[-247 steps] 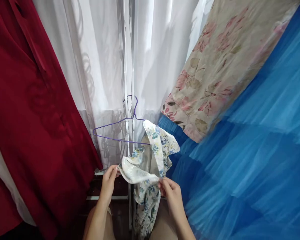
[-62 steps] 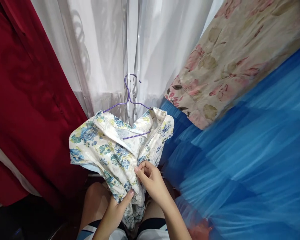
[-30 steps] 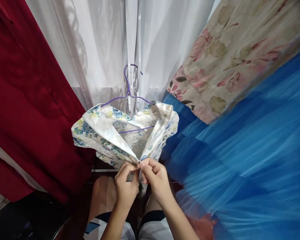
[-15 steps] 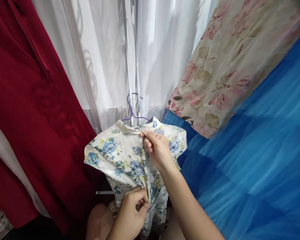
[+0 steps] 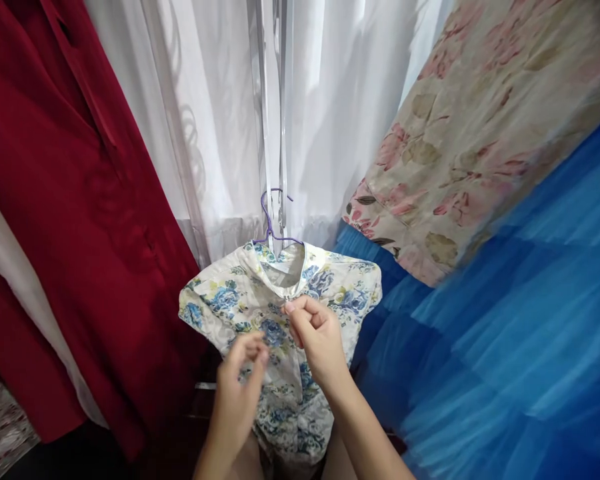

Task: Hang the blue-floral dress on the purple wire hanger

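Observation:
A white floral top [image 5: 280, 373] with blue roses hangs on a purple wire hanger [image 5: 269, 227]. Its collar [image 5: 284, 292] gapes in a rounded opening. Just below that collar, my right hand [image 5: 315, 337] pinches a small metallic piece, seemingly a zipper pull [image 5: 287, 301], between thumb and index finger. My left hand [image 5: 243, 373] hovers in front of the top's left-hand side, slightly blurred. Its fingers are bent and apart from the thumb, with nothing visible between them.
Long red fabric [image 5: 130, 267] hangs at the left. White curtains [image 5: 220, 120] with narrow ribbons fill the back. A cream cloth with pink flowers [image 5: 460, 167] and layered blue tulle [image 5: 505, 333] hang on the right. My legs are partly visible below the top.
My left hand has let go of the lower front and risen to the left. My right hand has drawn the collar front downward, and the neck opening now shows wider.

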Available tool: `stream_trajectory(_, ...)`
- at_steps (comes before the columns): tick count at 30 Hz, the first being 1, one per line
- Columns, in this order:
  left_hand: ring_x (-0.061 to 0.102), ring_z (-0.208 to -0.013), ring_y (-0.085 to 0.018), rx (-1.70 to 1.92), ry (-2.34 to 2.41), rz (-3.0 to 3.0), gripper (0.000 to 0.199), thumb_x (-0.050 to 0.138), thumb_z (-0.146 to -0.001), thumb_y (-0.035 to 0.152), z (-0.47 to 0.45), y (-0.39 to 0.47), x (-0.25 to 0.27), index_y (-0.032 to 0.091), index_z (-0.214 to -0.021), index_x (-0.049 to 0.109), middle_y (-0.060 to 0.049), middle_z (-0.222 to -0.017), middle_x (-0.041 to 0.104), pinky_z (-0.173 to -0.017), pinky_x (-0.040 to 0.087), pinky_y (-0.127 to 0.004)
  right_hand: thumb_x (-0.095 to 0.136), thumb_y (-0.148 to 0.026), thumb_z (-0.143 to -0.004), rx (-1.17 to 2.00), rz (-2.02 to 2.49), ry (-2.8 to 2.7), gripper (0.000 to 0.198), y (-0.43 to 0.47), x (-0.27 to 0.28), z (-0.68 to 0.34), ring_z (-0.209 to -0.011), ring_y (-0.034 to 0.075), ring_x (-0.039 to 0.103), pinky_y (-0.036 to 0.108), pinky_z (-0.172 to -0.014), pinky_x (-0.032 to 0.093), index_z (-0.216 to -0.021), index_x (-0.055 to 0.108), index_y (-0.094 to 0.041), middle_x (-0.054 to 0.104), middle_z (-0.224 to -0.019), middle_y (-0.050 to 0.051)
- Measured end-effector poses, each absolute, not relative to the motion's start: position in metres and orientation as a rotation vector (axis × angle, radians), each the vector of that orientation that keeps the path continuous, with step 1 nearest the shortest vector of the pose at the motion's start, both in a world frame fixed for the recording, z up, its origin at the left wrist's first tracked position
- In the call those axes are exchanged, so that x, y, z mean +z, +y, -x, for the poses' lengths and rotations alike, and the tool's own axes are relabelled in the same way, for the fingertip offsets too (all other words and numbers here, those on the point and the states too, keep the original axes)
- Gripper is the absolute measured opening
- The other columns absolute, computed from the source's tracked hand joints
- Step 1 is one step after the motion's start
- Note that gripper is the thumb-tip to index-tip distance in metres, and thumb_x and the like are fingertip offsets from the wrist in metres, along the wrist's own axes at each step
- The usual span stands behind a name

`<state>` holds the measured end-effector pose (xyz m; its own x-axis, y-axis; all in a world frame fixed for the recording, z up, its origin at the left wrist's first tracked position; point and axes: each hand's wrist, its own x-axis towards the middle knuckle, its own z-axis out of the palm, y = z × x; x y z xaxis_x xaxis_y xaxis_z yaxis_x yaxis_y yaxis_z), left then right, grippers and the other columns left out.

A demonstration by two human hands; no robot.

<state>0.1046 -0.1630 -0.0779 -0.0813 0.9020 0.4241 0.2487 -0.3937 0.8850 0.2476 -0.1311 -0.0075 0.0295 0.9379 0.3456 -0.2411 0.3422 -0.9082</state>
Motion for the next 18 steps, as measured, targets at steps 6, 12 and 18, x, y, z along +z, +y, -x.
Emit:
stream_trajectory(6,0.061,-0.086,-0.016,1.499,1.107,-2.165,0.022,0.057,-0.096,0.026,-0.102,-0.13,0.026,0.023,-0.114,0.07,-0.004,-0.097,0.066,-0.077,0.048,-0.025,0.063,-0.045,-0.09,0.991,0.796,-1.328,0.032,-0.14,0.01,-0.26,-0.043,0.007,0.028,0.024,-0.045,0.019,-0.072,0.054,-0.019,0.037,-0.049,-0.008)
stream_trajectory(12,0.059,-0.08,-0.014,1.663,1.173,-2.354,0.013,0.056,-0.096,0.023,-0.11,-0.125,0.049,0.018,-0.092,0.067,-0.002,-0.086,0.064,-0.074,0.045,-0.023,0.06,-0.037,-0.091,0.595,0.915,-1.418,0.025,-0.104,-0.014,-0.255,-0.049,0.01,0.035,0.025,-0.052,0.026,-0.072,0.054,-0.02,0.038,-0.053,-0.007)
stream_trajectory(18,0.061,-0.083,-0.014,2.182,1.254,-1.557,0.016,0.065,-0.089,0.031,-0.029,-0.074,0.035,0.016,-0.096,0.067,-0.002,-0.089,0.067,-0.078,0.047,-0.023,0.058,-0.033,-0.09,0.553,1.078,-1.557,0.025,-0.106,-0.047,-0.247,-0.047,0.011,0.042,0.025,-0.055,0.031,-0.069,0.055,-0.02,0.044,-0.05,-0.006)
